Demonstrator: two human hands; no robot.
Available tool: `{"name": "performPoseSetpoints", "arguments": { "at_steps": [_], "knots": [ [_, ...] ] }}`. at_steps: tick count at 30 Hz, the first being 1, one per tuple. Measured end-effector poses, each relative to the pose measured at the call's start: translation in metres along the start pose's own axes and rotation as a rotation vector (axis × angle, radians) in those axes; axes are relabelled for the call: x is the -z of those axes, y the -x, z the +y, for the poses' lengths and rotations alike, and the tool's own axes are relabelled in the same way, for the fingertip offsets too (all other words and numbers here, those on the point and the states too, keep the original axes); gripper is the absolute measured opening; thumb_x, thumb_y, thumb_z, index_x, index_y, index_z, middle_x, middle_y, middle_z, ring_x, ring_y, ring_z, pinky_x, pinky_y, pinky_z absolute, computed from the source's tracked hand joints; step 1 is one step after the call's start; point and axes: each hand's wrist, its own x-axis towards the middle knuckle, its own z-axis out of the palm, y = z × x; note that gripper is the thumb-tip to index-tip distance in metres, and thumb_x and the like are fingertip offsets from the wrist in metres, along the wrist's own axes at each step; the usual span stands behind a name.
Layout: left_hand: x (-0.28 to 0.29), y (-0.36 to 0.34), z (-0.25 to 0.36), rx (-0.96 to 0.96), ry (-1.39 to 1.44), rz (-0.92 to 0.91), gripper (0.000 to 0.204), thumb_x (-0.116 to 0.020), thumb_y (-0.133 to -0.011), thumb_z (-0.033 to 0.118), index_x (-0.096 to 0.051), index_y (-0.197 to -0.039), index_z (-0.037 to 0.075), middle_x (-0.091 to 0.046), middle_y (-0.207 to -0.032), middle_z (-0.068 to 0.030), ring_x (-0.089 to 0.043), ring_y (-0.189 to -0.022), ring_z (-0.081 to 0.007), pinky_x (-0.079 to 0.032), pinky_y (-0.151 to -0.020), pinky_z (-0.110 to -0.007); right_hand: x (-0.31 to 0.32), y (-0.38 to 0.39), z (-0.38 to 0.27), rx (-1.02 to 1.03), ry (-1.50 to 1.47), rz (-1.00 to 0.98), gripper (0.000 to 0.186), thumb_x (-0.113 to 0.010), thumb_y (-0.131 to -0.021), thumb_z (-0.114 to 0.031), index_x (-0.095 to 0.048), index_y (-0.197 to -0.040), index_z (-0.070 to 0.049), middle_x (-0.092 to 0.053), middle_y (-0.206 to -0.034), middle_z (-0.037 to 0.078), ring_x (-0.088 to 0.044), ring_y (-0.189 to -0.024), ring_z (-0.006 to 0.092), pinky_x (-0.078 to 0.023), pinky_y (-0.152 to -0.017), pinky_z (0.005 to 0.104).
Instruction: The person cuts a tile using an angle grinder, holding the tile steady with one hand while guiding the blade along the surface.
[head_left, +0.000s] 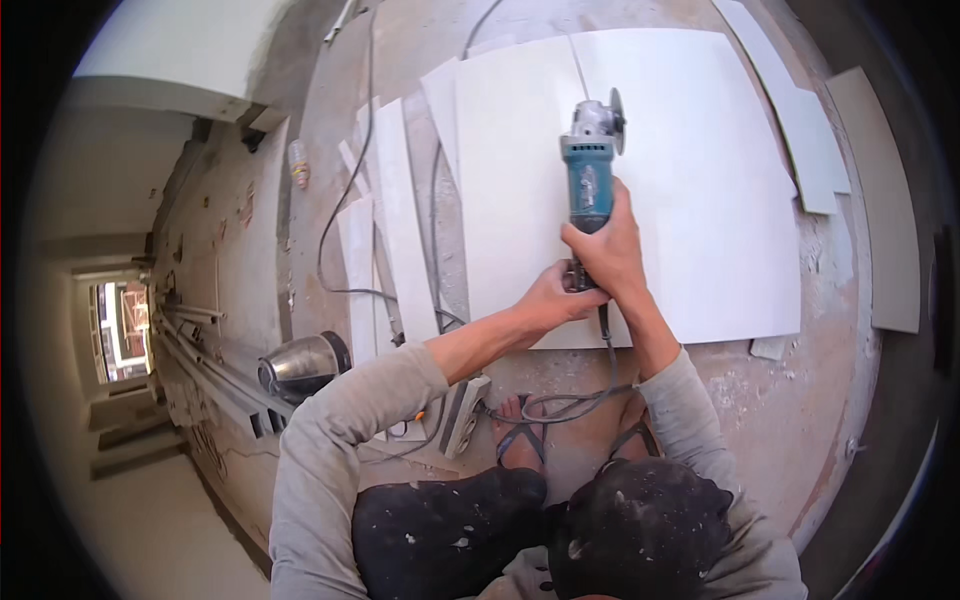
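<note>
Both of my hands are closed round a teal angle grinder (590,185), held over two large white tiles. My right hand (612,245) wraps the body from the right, its thumb across the top. My left hand (562,298) grips the black rear end, near where the cord leaves. The grinder's metal head points away from me, with a thin disc (617,120) standing upright on its right side. Under the head runs the seam between the left tile (515,170) and the right tile (705,190). Whether the disc touches the tile, I cannot tell.
A looped black cord (575,408) lies by my sandalled feet, near a power strip (465,418). Cut tile strips (405,220) lie to the left, with a dark-ended translucent container (303,367) nearer. More tile pieces (880,200) lie along the right. A small bottle (299,163) stands farther left.
</note>
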Motion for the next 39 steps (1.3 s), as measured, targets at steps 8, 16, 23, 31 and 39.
{"name": "performPoseSetpoints", "arguments": {
  "at_steps": [8, 16, 23, 31, 39],
  "knots": [
    [-0.012, -0.008, -0.020, 0.077, 0.085, -0.185, 0.065, -0.083, -0.090, 0.023, -0.043, -0.140, 0.014, -0.055, -0.129, 0.0028, -0.055, -0.114, -0.0111, -0.046, -0.096, -0.032, 0.028, 0.023, 0.015, -0.055, 0.046, -0.065, 0.096, -0.075, -0.069, -0.023, -0.030, -0.148, 0.010, -0.059, -0.128, 0.035, -0.060, -0.118, 0.0502, -0.048, -0.103, 0.0502],
    [-0.017, 0.018, -0.032, 0.082, 0.147, -0.087, 0.068, -0.079, -0.093, 0.024, -0.037, -0.144, 0.009, -0.056, -0.129, -0.0022, -0.056, -0.115, -0.0142, -0.048, -0.096, -0.035, 0.016, 0.036, 0.024, -0.209, -0.025, -0.192, 0.093, -0.076, -0.070, -0.023, -0.033, -0.147, 0.007, -0.062, -0.121, 0.033, -0.063, -0.115, 0.0457, -0.050, -0.099, 0.0461],
    [0.013, -0.014, -0.001, -0.047, -0.641, -0.092, 0.088, -0.085, -0.086, 0.035, -0.036, -0.148, -0.003, -0.055, -0.134, -0.0157, -0.054, -0.126, -0.0287, -0.046, -0.108, -0.043, 0.015, 0.007, 0.038, -0.174, 0.083, -0.098, 0.098, -0.076, -0.070, -0.023, -0.029, -0.150, 0.006, -0.060, -0.125, 0.035, -0.061, -0.118, 0.0483, -0.048, -0.102, 0.0479],
    [0.039, -0.034, 0.013, -0.391, -1.492, 0.198, 0.110, -0.095, -0.066, 0.039, -0.037, -0.154, 0.006, -0.018, -0.165, -0.0270, -0.019, -0.151, -0.0515, -0.028, -0.121, -0.058, 0.012, -0.008, 0.051, -0.108, 0.093, -0.050, 0.099, -0.077, -0.073, -0.028, -0.029, -0.152, 0.007, -0.058, -0.131, 0.035, -0.059, -0.122, 0.0492, -0.048, -0.104, 0.0490],
    [0.051, -0.048, 0.002, -0.334, -1.432, 0.163, 0.115, -0.095, -0.065, 0.041, -0.034, -0.158, 0.014, -0.004, -0.170, -0.0257, -0.008, -0.151, -0.0593, -0.031, -0.102, -0.081, 0.011, -0.021, 0.043, -0.192, 0.088, -0.087, 0.098, -0.074, -0.072, -0.026, -0.028, -0.152, 0.007, -0.060, -0.128, 0.034, -0.060, -0.119, 0.0494, -0.049, -0.102, 0.0498]
  ]
}}
